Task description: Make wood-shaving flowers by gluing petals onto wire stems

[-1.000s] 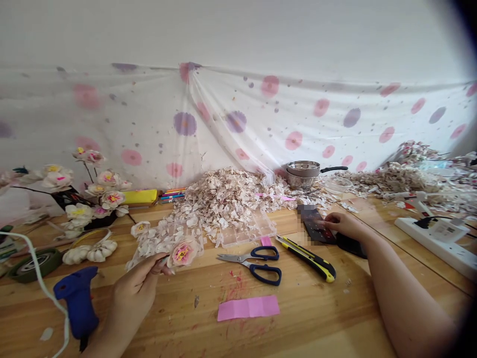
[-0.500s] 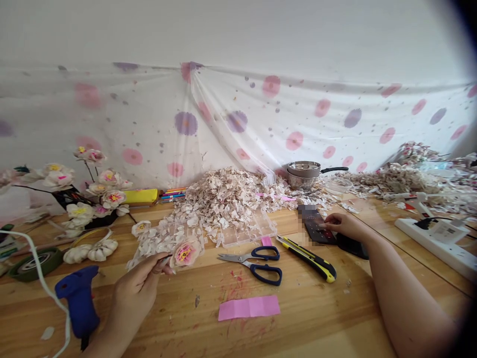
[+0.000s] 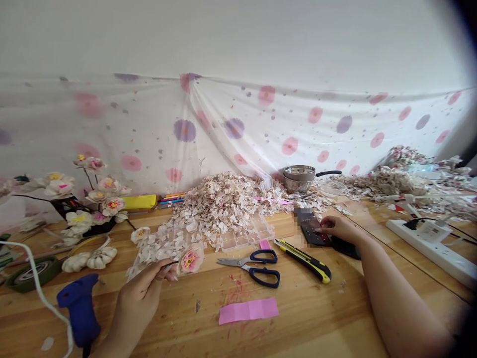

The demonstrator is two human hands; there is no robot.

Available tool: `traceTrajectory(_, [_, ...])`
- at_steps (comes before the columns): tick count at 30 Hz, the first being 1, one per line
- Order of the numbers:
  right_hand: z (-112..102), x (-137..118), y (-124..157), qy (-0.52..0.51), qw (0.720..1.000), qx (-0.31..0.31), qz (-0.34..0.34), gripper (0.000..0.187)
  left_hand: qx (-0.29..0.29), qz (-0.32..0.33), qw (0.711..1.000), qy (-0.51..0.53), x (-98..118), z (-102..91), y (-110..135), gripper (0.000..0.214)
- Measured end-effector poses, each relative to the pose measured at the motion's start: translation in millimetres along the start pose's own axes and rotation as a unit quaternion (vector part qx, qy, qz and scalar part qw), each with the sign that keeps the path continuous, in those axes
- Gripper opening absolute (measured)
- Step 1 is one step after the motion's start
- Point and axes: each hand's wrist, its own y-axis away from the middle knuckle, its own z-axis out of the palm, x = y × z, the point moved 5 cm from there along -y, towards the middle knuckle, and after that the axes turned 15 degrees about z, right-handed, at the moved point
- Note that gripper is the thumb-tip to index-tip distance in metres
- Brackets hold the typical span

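Note:
My left hand (image 3: 143,288) is closed in a pinch on the dark stem of a handmade flower (image 3: 191,259), whose pale pink petals surround a pink and yellow middle. The bloom faces me, just above the table. On the right, my right hand (image 3: 341,229) reaches over a dark phone (image 3: 313,226) lying on the wood, its fingertips at the screen; it grips nothing that I can see. Part of the phone is blurred out. A black flat object (image 3: 347,247) lies under that wrist. Between the hands are scissors (image 3: 257,268), a yellow-black utility knife (image 3: 305,261) and a pink paper strip (image 3: 248,311).
A heap of dried pale petals (image 3: 227,204) spreads over clear plastic trays (image 3: 248,238). At left are a blue glue gun (image 3: 80,308), green tape (image 3: 33,273) and finished flowers (image 3: 112,205). A small pan (image 3: 299,173) stands behind; a white power strip (image 3: 432,248) lies right.
The view has tilted up and shifted a little right. My left hand still holds the flower, which has turned slightly. My right hand stays over the phone with its fingers slightly shifted.

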Motion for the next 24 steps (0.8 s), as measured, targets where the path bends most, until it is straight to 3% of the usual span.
traceTrajectory(4, [4, 4, -2, 0.001, 0.999, -0.032, 0.008, 0.044, 0.008, 0.003, 1.0, -0.016, -1, -1.4, 1, 0.029])
traceTrajectory(11, [3, 10, -6, -0.005, 1.0, -0.012, 0.025, 0.045, -0.012, -0.032, 0.999, -0.02, -11, -1.8, 5, 0.034])
traceTrajectory(14, [-4, 10, -6, -0.007, 0.997, 0.05, 0.052, 0.043, -0.036, -0.056, 0.998, -0.001, -15, -0.5, 10, 0.031])
traceTrajectory(19, [-20, 10, 1, -0.026, 0.976, 0.188, 0.109, 0.037, -0.018, -0.067, 0.997, 0.016, -13, -2.9, 8, 0.028])
traceTrajectory(24, [-28, 11, 8, -0.08, 0.953, 0.27, 0.108, 0.034, 0.004, -0.063, 0.998, 0.012, -10, -3.2, 6, 0.028])
